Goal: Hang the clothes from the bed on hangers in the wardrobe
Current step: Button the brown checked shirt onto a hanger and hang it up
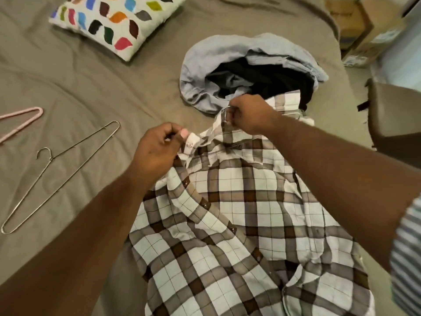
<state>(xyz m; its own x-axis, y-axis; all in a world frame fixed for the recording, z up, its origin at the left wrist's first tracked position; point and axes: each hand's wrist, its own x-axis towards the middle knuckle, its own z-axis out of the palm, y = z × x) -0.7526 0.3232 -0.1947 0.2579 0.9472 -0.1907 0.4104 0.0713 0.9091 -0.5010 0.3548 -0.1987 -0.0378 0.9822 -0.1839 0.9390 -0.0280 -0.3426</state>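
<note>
The left hand (157, 151) has thumb and curled fingers pinched on the collar tip of a plaid shirt (239, 213), pulling that corner up a little off the cloth below. A small mark shows on the inside of the collar band by the thumb, too faint to read. Just to its right and a bit farther off, the right hand (249, 115) is closed in a fist round the hook of a hanger (224, 111), which pokes out at the neck of the shirt; the rest of the hanger is hidden under the fabric. The shirt, brown, tan and white check with dark buttons down the placket, lies spread on the bed (91, 92), collar far, tail running near and right. Right behind the hands sits a pile (227, 65) of clothes, pale blue cloth wrapped round something black, and the shirt's far shoulder overlaps its edge. Well to the left a wire hanger (65, 180) lies flat on the grey-brown sheet, and beyond it, at the left edge, part of a pink hanger (39, 111). Far left is a white pillow (116, 23) with coloured patches. At the far right, past the bed, stand cardboard boxes (355, 21); their printing is too blurred to make out. A striped sleeve (407, 258) shows at the near right edge.
</note>
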